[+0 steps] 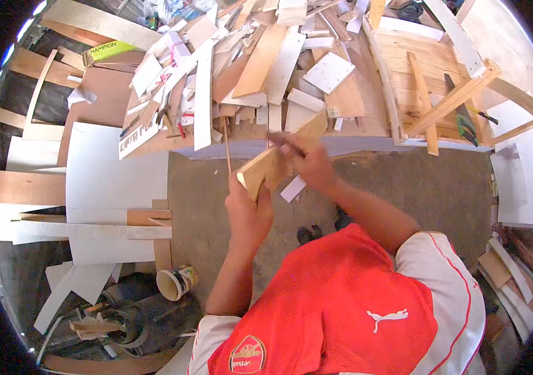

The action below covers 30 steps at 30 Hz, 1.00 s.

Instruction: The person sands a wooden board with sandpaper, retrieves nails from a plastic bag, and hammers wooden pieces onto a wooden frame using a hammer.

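My left hand grips the near end of a pale wooden board, thumb on one side and fingers on the other. The board slants up and to the right, its far end close to the workbench edge. Over its middle, my right hand is closed around a dark, narrow tool blurred by motion. Whether the tool touches the board cannot be made out. A thin wooden stick stands just beyond my left hand.
Wood offcuts heap on the workbench. At the right, a wooden frame holds a handsaw. White panels lie at the left, above a bucket. A small white piece lies on the floor.
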Motion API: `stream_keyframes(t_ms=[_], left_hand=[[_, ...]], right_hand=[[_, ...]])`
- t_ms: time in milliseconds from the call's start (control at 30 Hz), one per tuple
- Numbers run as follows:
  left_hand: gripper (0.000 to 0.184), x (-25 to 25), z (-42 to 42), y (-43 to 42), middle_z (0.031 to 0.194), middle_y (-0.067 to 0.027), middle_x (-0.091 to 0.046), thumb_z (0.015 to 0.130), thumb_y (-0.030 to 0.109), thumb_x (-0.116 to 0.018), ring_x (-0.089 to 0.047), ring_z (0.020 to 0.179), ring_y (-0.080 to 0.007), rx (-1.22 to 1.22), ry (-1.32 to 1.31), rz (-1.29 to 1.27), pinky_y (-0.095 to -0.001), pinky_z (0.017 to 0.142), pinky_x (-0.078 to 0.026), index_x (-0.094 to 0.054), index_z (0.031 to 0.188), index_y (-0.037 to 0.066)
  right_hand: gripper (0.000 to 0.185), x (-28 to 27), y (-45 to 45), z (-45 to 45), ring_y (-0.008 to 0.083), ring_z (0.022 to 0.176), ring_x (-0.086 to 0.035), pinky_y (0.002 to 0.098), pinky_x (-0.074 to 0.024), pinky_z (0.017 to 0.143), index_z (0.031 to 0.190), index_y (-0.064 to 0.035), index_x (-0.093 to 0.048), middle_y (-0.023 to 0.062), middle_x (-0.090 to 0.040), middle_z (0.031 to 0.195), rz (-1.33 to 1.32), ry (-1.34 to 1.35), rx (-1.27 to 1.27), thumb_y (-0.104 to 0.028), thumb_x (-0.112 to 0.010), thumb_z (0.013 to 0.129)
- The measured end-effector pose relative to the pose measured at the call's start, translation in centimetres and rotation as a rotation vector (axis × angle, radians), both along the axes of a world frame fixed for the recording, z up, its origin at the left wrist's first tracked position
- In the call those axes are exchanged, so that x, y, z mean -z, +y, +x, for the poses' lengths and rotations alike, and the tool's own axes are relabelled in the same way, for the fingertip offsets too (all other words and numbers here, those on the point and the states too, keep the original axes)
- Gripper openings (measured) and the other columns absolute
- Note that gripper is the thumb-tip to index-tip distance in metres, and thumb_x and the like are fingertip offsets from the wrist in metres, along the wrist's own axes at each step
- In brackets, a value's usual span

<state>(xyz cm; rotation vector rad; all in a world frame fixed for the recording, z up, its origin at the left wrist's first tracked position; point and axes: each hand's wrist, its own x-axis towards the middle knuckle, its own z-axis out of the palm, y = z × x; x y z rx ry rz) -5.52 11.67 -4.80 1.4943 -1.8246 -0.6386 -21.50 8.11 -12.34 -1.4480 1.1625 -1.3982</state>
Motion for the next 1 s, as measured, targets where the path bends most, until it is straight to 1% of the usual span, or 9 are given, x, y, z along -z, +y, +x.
stream_keyframes(t_ms=[133,267,367,467,533,667,800,900,1000], left_hand=[[0.037,0.3,0.5,-0.1,0.096,-0.0281,-0.067,0.089,0.008,-0.067,-0.068,0.093,-0.0445,0.052,0.022,-0.037,-0.0449,0.072,-0.054,-0.047,0.117,-0.004],[0.035,0.6,2.1,-0.8,0.097,-0.0262,-0.068,0.090,0.013,-0.067,-0.070,0.094,-0.0399,-0.017,0.054,0.035,-0.0431,0.075,-0.054,-0.047,0.115,-0.002],[0.035,0.4,2.7,-0.9,0.100,-0.0262,-0.067,0.091,0.014,-0.067,-0.069,0.096,-0.0402,0.014,0.035,0.029,-0.0437,0.076,-0.054,-0.047,0.115,-0.002],[0.037,1.1,3.0,-0.6,0.103,-0.0258,-0.067,0.091,0.016,-0.067,-0.069,0.097,-0.0395,0.016,-0.003,0.014,-0.0432,0.078,-0.054,-0.047,0.117,-0.002],[0.040,1.4,3.7,-0.9,0.104,-0.0254,-0.067,0.091,0.018,-0.068,-0.068,0.097,-0.0392,-0.011,0.005,0.022,-0.0424,0.079,-0.053,-0.048,0.118,-0.003],[0.042,2.7,5.3,-1.5,0.104,-0.0242,-0.066,0.091,0.018,-0.069,-0.067,0.097,-0.0372,-0.026,0.071,0.062,-0.0410,0.081,-0.053,-0.048,0.120,-0.003],[0.040,2.7,4.8,-1.5,0.104,-0.0214,-0.066,0.091,0.016,-0.069,-0.066,0.097,-0.0317,-0.006,0.066,0.061,-0.0400,0.082,-0.052,-0.048,0.120,-0.003],[0.037,2.3,4.7,-1.7,0.098,-0.0261,-0.068,0.092,0.012,-0.066,-0.070,0.094,-0.0363,-0.051,-0.053,-0.071,-0.0400,0.078,-0.054,-0.047,0.119,-0.004],[0.035,3.3,5.4,-2.4,0.098,-0.0240,-0.068,0.092,0.013,-0.067,-0.070,0.094,-0.0295,-0.116,0.086,0.074,-0.0378,0.077,-0.054,-0.050,0.117,-0.003]], right_hand=[[0.033,-3.4,1.9,2.5,0.0186,0.107,-0.066,0.0326,-0.0514,0.091,0.131,-0.0025,-0.061,0.0120,-0.070,0.119,-0.252,0.116,0.076,-0.013,-0.050,0.101],[0.032,3.4,-2.0,0.5,0.0199,0.101,-0.068,0.0337,-0.0521,0.087,0.129,-0.0034,-0.062,0.0147,-0.071,0.116,0.194,0.077,0.119,-0.014,-0.052,0.100],[0.032,0.5,0.0,3.9,0.0203,0.097,-0.069,0.0335,-0.0526,0.086,0.129,-0.0045,-0.063,0.0147,-0.072,0.110,-0.108,0.140,0.120,-0.015,-0.051,0.101],[0.033,-0.9,1.0,4.6,0.0193,0.100,-0.068,0.0325,-0.0519,0.089,0.130,-0.0055,-0.063,0.0127,-0.073,0.110,-0.180,0.087,0.089,-0.015,-0.051,0.101],[0.032,4.0,-1.7,2.9,0.0211,0.100,-0.069,0.0330,-0.0517,0.089,0.129,-0.0055,-0.063,0.0144,-0.072,0.111,0.042,0.123,0.171,-0.014,-0.053,0.100],[0.032,4.5,-3.0,2.0,0.0221,0.101,-0.069,0.0335,-0.0509,0.090,0.128,-0.0059,-0.064,0.0155,-0.071,0.114,0.212,0.171,0.119,-0.013,-0.055,0.099],[0.032,3.1,-0.7,4.9,0.0197,0.103,-0.068,0.0325,-0.0495,0.092,0.127,-0.0072,-0.066,0.0138,-0.071,0.114,-0.112,0.128,0.138,-0.018,-0.052,0.101],[0.033,11.5,-5.8,0.2,0.0218,0.105,-0.068,0.0337,-0.0491,0.093,0.129,-0.0057,-0.064,0.0153,-0.071,0.114,0.181,0.180,0.220,-0.017,-0.052,0.100],[0.033,10.5,-7.5,-2.9,0.0211,0.106,-0.067,0.0340,-0.0488,0.094,0.129,-0.0055,-0.064,0.0136,-0.071,0.114,0.359,0.312,0.113,-0.015,-0.050,0.100]])
